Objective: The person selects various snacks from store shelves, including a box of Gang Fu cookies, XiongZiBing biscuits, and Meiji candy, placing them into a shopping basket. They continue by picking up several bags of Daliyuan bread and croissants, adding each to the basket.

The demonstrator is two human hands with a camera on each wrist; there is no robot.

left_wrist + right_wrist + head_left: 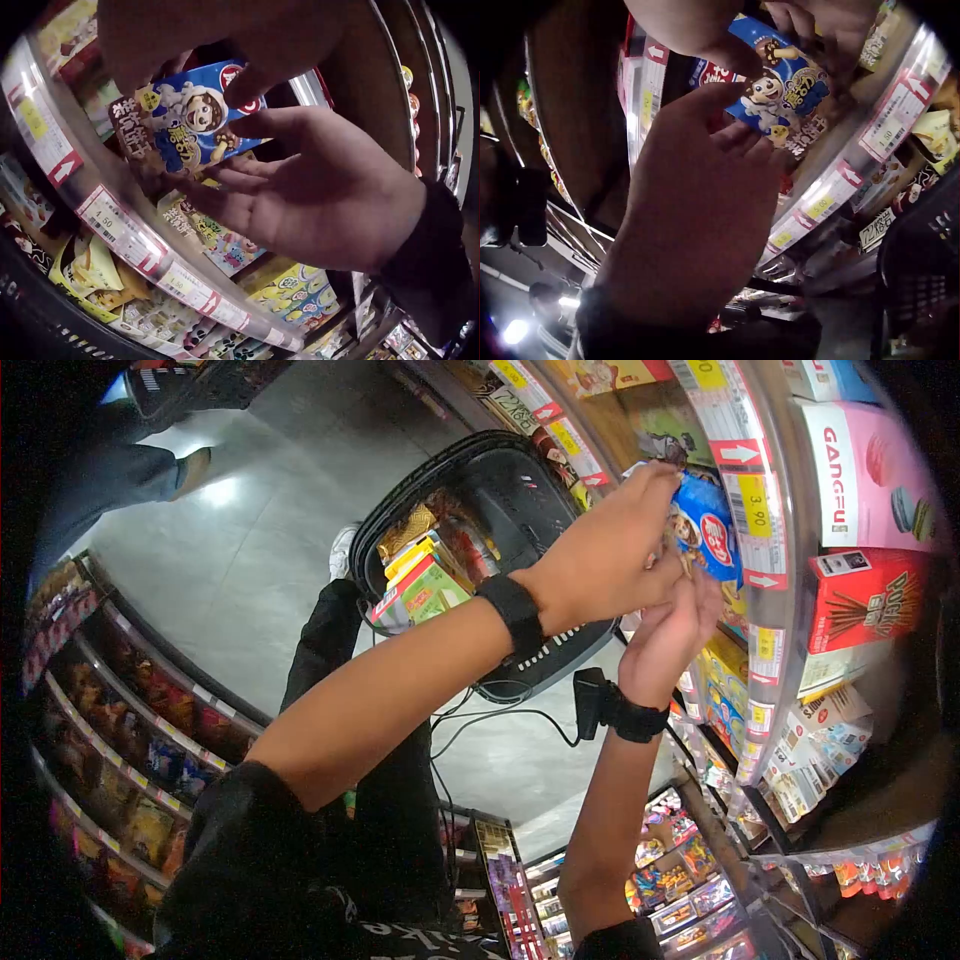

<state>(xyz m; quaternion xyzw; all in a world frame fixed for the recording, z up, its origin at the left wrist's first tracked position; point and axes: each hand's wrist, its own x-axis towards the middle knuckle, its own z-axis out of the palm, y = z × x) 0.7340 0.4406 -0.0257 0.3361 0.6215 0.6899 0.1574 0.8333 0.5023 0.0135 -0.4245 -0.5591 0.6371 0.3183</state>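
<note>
Both hands hold a blue biscuit box (708, 525) with a cartoon face on its front, raised beside the shelf on the right. In the head view my left hand (605, 550) reaches across from the left and grips the box. My right hand (672, 628) comes up from below, palm showing, and holds the lower side. The left wrist view shows the printed front of the box (196, 116), the right thumb on its edge and fingers beneath. In the right wrist view the box (780, 90) sits between both hands, with fingers covering parts of its edges.
A black shopping basket (530, 480) with several packages (430, 592) stands on the floor below my hands. The shelf price rail (748, 480) runs close beside the box. A pink box (870, 475) and a red box (865, 600) stand on the shelf. Another person's leg (120, 485) is at upper left.
</note>
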